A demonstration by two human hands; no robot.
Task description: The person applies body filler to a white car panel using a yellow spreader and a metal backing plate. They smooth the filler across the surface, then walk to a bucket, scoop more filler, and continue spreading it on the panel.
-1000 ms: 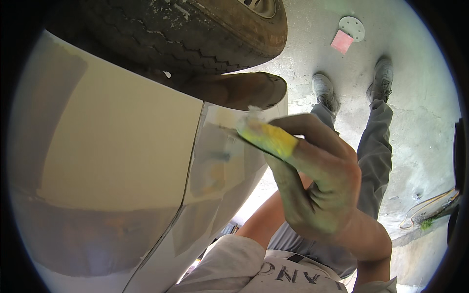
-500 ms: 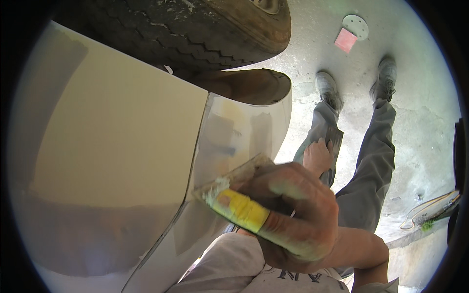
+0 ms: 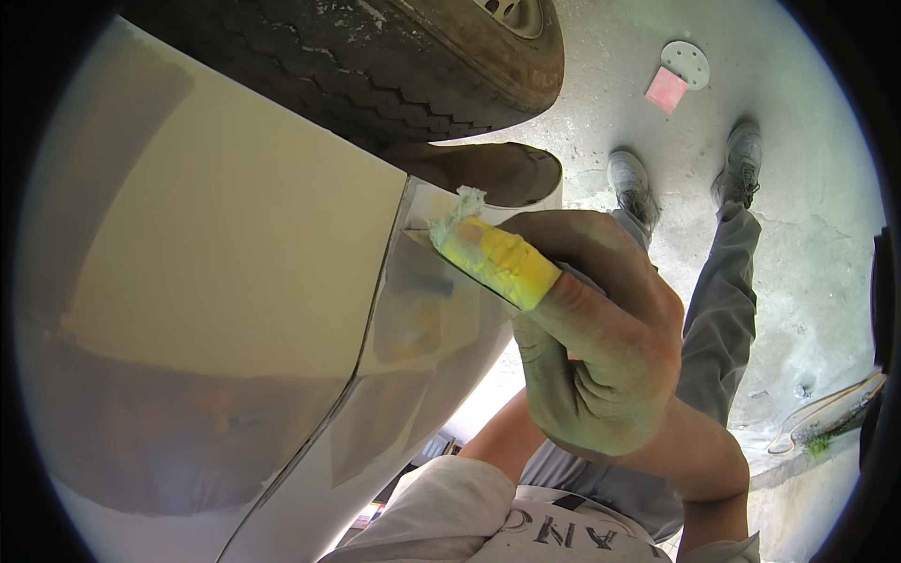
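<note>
A thin spreader (image 3: 476, 281), seen nearly edge-on, was clamped between the thumb and fingers of the right hand (image 3: 601, 342). It was held over the narrow panel (image 3: 404, 328) of a vehicle, just beside the dark seam (image 3: 378, 281) by which that panel was divided from the large cream-and-grey panel (image 3: 225, 244); whether the surface was touched could not be told. The thumb was wrapped in yellow tape (image 3: 511, 267), and a pale clump of paste (image 3: 466, 203) was gathered at its tip. The left hand was hidden behind the right, so its state could not be told (only the left forearm (image 3: 507, 436) was shown).

The top of the large panel was bounded by a slanting edge, above which a worn tyre (image 3: 375, 75) was set. Between the narrow panel's curved outer edge and the grey trousers (image 3: 723, 310), a bright strip of open room was left. Farther off, on the concrete floor (image 3: 807, 216), a pink square sheet (image 3: 666, 90) was laid partly over a pale round disc (image 3: 690, 58) pierced with small holes, well apart from the hand.

Large dark letters were printed across the pale shirt (image 3: 497, 535), seen upside down and partly cut off by the lower edge.
</note>
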